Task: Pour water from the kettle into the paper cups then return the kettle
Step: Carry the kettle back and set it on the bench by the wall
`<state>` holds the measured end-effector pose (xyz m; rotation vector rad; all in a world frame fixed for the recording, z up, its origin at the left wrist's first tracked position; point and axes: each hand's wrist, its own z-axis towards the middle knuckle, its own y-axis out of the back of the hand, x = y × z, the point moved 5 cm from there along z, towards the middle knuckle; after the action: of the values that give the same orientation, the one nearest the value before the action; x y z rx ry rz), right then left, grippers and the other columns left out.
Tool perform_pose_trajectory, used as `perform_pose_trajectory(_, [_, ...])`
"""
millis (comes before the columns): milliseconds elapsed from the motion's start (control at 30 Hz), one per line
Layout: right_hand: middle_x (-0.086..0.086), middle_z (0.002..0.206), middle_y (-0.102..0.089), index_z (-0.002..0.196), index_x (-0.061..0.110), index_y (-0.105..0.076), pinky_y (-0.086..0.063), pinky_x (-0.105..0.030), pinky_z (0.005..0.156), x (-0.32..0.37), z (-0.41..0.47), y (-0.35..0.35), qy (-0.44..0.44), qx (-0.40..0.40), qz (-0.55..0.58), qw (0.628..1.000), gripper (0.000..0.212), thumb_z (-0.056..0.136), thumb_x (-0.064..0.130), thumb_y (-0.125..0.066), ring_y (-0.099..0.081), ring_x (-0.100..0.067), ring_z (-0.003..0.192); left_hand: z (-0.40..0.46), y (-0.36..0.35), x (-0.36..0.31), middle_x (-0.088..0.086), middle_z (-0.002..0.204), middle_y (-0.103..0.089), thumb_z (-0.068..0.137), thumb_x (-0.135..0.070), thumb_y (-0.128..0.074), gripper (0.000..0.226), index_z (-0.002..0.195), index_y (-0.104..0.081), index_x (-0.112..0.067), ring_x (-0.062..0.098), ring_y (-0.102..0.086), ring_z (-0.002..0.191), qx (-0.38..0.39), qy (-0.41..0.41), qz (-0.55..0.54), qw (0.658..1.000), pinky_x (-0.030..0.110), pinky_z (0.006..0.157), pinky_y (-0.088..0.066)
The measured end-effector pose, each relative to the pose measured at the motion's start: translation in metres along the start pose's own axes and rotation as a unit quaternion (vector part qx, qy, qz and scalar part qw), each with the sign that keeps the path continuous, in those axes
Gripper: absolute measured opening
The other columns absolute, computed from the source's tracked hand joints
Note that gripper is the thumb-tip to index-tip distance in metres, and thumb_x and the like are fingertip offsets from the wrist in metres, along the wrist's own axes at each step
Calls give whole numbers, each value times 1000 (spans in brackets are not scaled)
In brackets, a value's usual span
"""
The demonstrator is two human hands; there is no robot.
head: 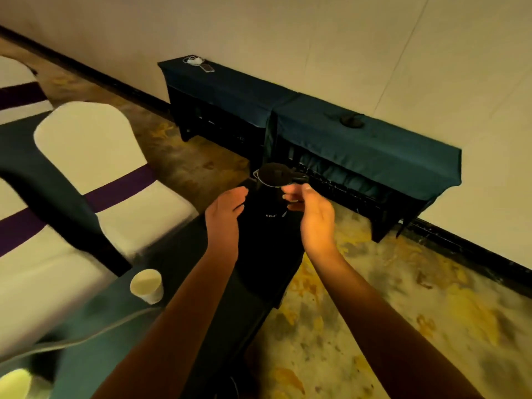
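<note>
A black kettle [270, 197] stands upright on the near table's dark cloth [184, 283], lid closed. My right hand [312, 214] is at its right side, fingers and thumb curled around the handle. My left hand [224, 211] hovers open by the kettle's left side, fingers apart, close to the body; contact is unclear. A white paper cup [146, 285] stands on the cloth near my left forearm. A second cup's rim [14, 383] shows blurred at the bottom left corner. A round black kettle base [351, 121] sits on the far side table.
Two cloth-covered side tables [374, 145] line the wall; a phone and white cable [201, 64] lie on the left one. White-covered chairs with purple bands [109, 168] stand left. A grey cable [86, 335] crosses the near table. Patterned carpet [374, 312] lies to the right.
</note>
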<state>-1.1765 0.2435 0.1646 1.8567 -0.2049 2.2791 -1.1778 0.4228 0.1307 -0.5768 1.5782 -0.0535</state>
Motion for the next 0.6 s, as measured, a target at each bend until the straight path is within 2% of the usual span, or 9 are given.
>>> perform_pose_trajectory(133, [-10, 99, -76, 92, 18, -79, -54, -57, 96, -10, 42, 3, -10, -17, -7, 1000, 43, 98, 38, -41, -70, -36, 103, 45, -27, 11, 5, 117, -74, 98, -15, -45, 29, 109, -72, -15, 17, -68, 113, 15, 19, 14, 1000, 35, 104, -50])
perform_pose_trajectory(267, [-17, 110, -76, 104, -2, -76, -53, -56, 98, -30, 81, 13, -38, -31, -4, 999, 46, 104, 29, -43, -69, -37, 109, 73, -40, 28, 5, 118, -73, 97, -18, -47, 33, 120, -70, -11, 16, -68, 112, 7, 41, 33, 999, 31, 100, -52])
perform_pose_trajectory(333, [-19, 113, -75, 108, -3, -75, -52, -58, 101, -47, 104, 24, -48, -30, -14, 998, 41, 110, 20, -41, -68, -38, 110, 89, -47, 44, 1, 114, -76, 91, -23, -52, 30, 112, -72, -18, 14, -69, 109, -7, 71, 32, 997, 30, 98, -53])
perform_pose_trajectory(400, [-19, 114, -74, 111, -1, -74, -52, -54, 102, -65, 132, 32, -46, -28, -27, 998, 40, 109, 20, -40, -67, -36, 111, 107, -56, 59, -1, 109, -77, 83, -31, -56, 29, 103, -75, -23, 14, -70, 107, -31, 79, 41, 996, 30, 96, -53])
perform_pose_trajectory(500, [-12, 108, -71, 113, -1, -72, -52, -40, 96, -97, 172, 33, -34, -14, -53, 998, 43, 102, 28, -42, -66, -25, 105, 136, -63, 81, 0, 105, -78, 85, -30, -53, 28, 99, -76, -21, 17, -70, 107, -89, 79, 37, 992, 32, 96, -53])
perform_pose_trajectory(600, [-4, 112, -66, 119, 2, -69, -50, -22, 91, -130, 210, 25, -1, 12, -95, 995, 39, 97, 23, -45, -60, 3, 101, 162, -68, 105, 1, 100, -79, 93, -21, -47, 29, 98, -76, -18, 19, -71, 105, -151, 90, 8, 984, 33, 97, -54])
